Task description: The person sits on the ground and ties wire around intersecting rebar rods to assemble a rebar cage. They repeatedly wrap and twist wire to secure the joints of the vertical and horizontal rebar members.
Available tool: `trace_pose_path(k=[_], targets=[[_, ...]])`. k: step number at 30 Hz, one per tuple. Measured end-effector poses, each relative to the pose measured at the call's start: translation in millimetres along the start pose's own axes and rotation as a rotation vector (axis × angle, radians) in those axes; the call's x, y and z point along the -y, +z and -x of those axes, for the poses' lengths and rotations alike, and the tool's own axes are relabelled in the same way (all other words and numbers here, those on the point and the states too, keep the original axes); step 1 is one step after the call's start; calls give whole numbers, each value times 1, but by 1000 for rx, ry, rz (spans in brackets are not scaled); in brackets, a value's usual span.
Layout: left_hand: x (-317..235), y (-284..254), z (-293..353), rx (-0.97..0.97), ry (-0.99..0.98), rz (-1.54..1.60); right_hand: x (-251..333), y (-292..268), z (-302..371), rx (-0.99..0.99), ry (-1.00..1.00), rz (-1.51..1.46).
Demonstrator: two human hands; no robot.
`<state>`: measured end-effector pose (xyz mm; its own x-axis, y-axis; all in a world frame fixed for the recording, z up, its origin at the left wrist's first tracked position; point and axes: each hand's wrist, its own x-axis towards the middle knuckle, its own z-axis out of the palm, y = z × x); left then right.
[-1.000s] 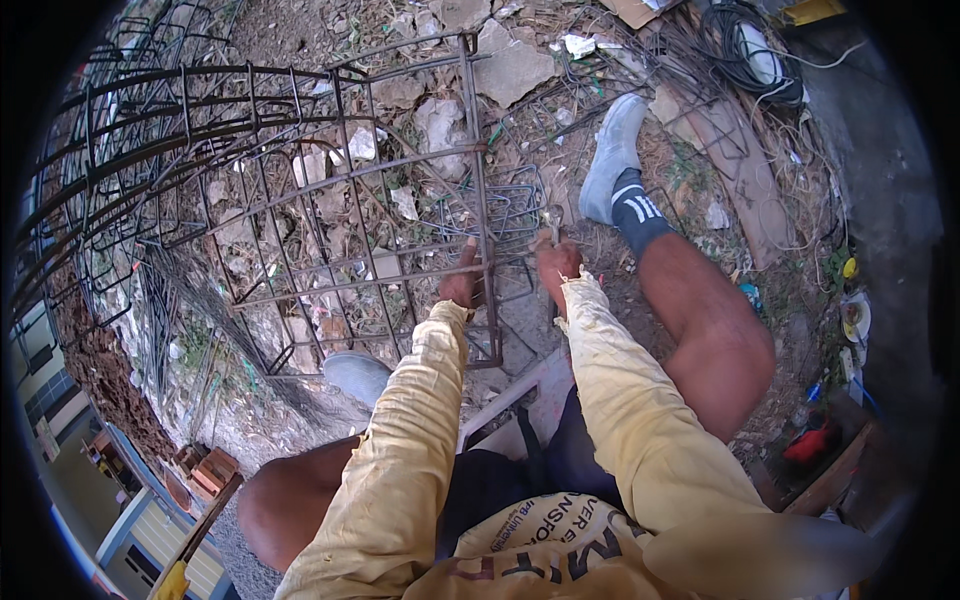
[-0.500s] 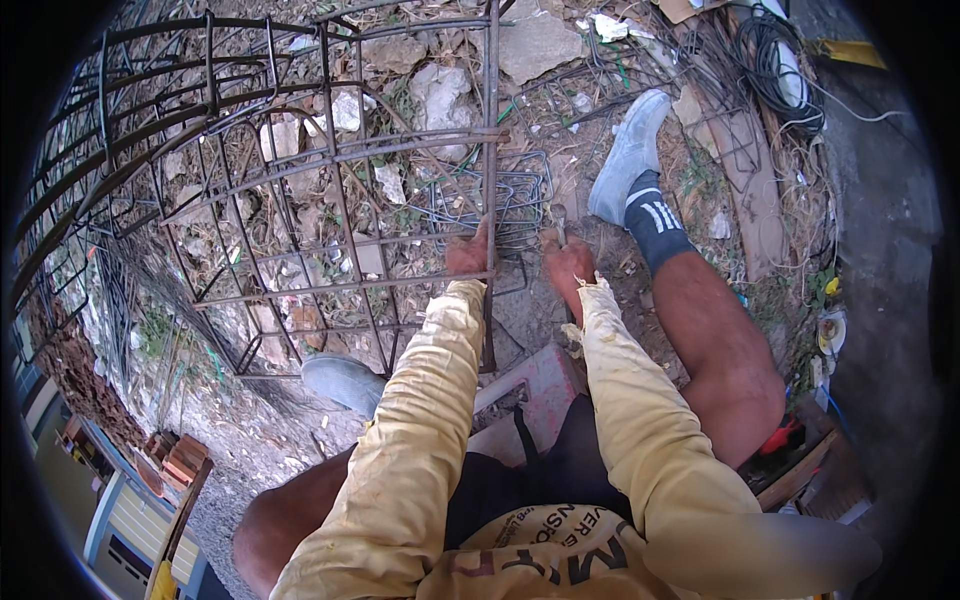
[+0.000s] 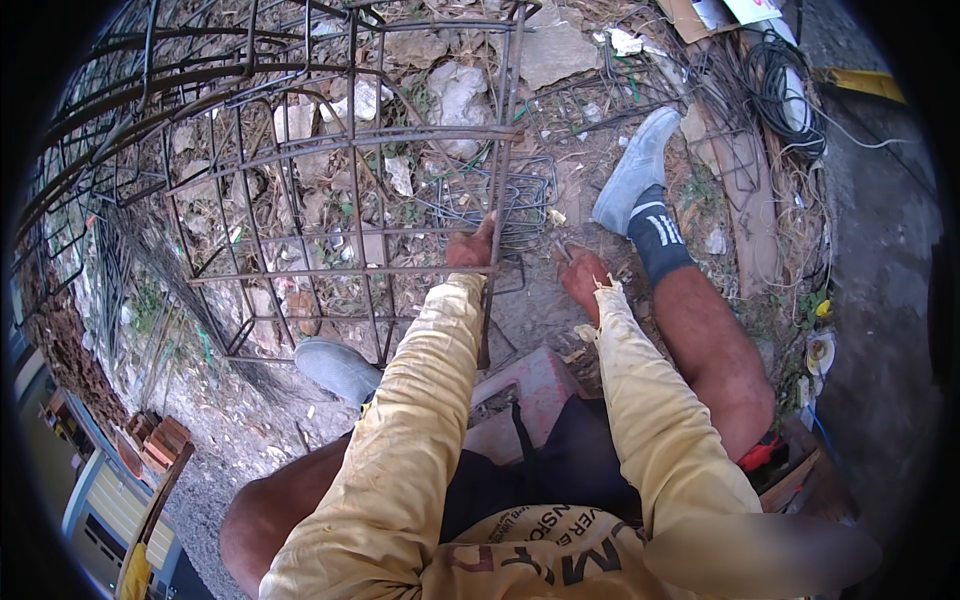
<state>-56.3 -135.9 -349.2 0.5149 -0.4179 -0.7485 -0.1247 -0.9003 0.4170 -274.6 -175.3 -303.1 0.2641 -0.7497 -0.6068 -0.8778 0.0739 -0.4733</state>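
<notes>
A cage of rusty steel rebar (image 3: 352, 180) with square stirrups fills the left and middle of the view. My left hand (image 3: 470, 248) is closed around the long bar at the cage's right end, thumb lying along it. Just right of that bar, my right hand (image 3: 583, 277) is closed on a small metal hand tool (image 3: 562, 243); its slim end pokes out past the fingers, and its exact kind cannot be made out. Beyond both hands, a pile of bent wire stirrups (image 3: 530, 190) lies on the dirt, partly behind the bar.
Broken concrete chunks (image 3: 460, 95) and litter cover the ground under the cage. A coil of dark cable (image 3: 780, 85) and a plank (image 3: 750, 225) lie at the right. A worn pinkish seat (image 3: 545, 372) is beneath me. Bricks (image 3: 165, 440) are stacked at lower left.
My right hand has drawn slightly back and right, away from the bar, with the tool tilted more to the left. My left hand stays on the bar. The whole view has shifted a little.
</notes>
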Motion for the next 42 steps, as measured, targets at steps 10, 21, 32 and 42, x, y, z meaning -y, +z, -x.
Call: trace_pose_path(k=[10, 21, 32, 42], targets=[[-26, -21, 14, 283, -205, 337, -7, -22, -49, 278, -230, 44], [-6, 0, 0, 124, -97, 414, 15, -14, -69, 320, -193, 34], [16, -13, 7, 57, 128, 12, 8, -5, -59, 246, -126, 5], [6, -31, 2, -186, 423, -5, 11, -4, -70, 277, -112, 97]])
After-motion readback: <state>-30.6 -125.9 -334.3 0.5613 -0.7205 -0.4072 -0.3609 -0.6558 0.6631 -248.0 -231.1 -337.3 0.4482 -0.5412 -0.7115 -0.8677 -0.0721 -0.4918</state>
